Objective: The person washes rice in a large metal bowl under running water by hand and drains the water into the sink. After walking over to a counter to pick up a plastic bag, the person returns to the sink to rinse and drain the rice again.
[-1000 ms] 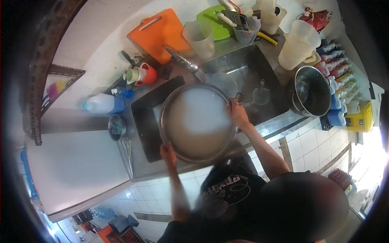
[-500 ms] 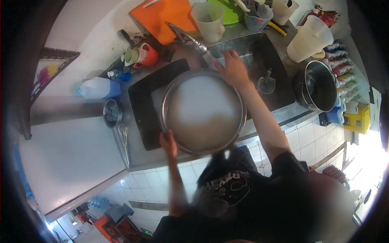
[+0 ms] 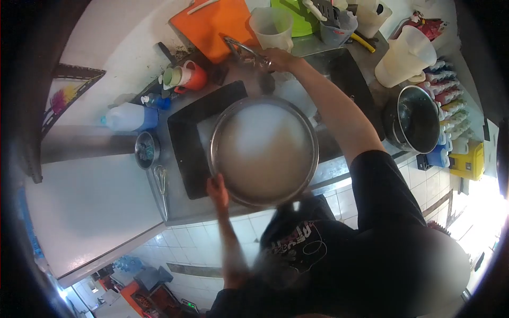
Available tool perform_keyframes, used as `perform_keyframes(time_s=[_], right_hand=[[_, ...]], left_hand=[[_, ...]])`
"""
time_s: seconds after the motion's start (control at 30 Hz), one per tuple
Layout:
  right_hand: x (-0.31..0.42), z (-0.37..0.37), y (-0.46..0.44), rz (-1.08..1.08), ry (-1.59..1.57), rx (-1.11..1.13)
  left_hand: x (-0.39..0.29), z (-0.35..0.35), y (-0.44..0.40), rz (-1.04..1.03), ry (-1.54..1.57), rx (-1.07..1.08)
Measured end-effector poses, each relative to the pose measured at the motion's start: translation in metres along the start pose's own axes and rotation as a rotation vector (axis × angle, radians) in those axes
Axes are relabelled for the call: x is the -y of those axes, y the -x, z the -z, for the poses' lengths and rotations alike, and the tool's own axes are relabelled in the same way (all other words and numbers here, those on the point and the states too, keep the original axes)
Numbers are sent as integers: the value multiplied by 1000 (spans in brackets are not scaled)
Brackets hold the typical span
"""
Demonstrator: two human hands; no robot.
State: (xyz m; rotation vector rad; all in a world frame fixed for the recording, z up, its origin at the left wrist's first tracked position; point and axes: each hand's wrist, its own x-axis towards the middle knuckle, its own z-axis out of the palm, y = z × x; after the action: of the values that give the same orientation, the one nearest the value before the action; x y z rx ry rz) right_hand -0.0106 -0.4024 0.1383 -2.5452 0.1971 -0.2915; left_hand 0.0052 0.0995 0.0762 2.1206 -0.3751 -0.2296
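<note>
A wide round metal bowl (image 3: 213,151) of cloudy whitish liquid sits over the sink, close in front of my body. My left hand (image 3: 218,192) grips its rim at the lower left, the thumb near the edge. My right hand (image 3: 282,60) reaches past the bowl to the metal faucet (image 3: 246,49) behind the sink, its fingers closed around the faucet's fitting. Behind the bowl the spout area is blurred. My right forearm crosses the right sink basin (image 3: 347,69) and covers much of it.
Along the back stand an orange board (image 3: 214,26), a clear jug (image 3: 273,26) and a tub of utensils (image 3: 339,26). A deep metal pot (image 3: 416,119) and a tall pitcher (image 3: 405,55) are at right. At left lie a whisk (image 3: 161,188) and a small metal bowl (image 3: 147,150).
My right hand has moved up and left from beside the spout, closing on the faucet. The bowl has shifted slightly toward me, with my left hand still on its rim.
</note>
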Motion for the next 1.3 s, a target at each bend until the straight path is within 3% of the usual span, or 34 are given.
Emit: perform_keyframes(time_s=[0.13, 0.27, 0.33, 0.47, 0.63, 0.67, 0.73, 0.77, 0.83, 0.87, 0.93, 0.97, 1.13, 1.17, 1.23, 1.3], right_hand=[[-28, -26, -23, -23, -113, 71], [-1, 3, -8, -19, -215, 84], [-4, -1, -12, 66, -147, 78], [2, -1, -11, 192, -131, -37], [17, 9, -4, -48, -47, 83], [8, 5, -5, -47, -49, 80], [-13, 4, -4, 74, 144, 35], [-16, 9, -2, 76, 141, 29], [-18, 23, -1, 204, 18, 71], [-15, 29, -4, 209, 19, 68], [-6, 39, -9, -4, -257, 354], [1, 42, -7, -1, -251, 360], [6, 29, -4, 280, -181, 73], [9, 32, -2, 278, -175, 77], [17, 36, 3, 347, -220, 58], [12, 30, -1, 303, -165, 69]], left_hand=[[20, 5, -4, -37, -61, 10], [-5, 5, -1, 59, -78, 28], [-21, 6, 2, -56, -104, 17], [-35, 9, 4, 61, -104, 81], [-22, 3, 2, -19, 17, 19], [-10, 2, 0, -21, 14, 18], [14, 1, -7, -247, -40, -42], [-7, 4, -5, -251, -44, -44], [-46, 11, 5, 164, 30, 114], [-44, 13, 2, 161, 31, 110], [-39, 15, 1, 206, -82, 147], [-38, 15, 1, 210, -75, 142], [-16, 9, -3, -102, -9, 37], [-19, 10, -2, -101, -2, 38], [-30, 15, 0, 151, -30, 157], [-14, 10, -1, 80, -11, 112]])
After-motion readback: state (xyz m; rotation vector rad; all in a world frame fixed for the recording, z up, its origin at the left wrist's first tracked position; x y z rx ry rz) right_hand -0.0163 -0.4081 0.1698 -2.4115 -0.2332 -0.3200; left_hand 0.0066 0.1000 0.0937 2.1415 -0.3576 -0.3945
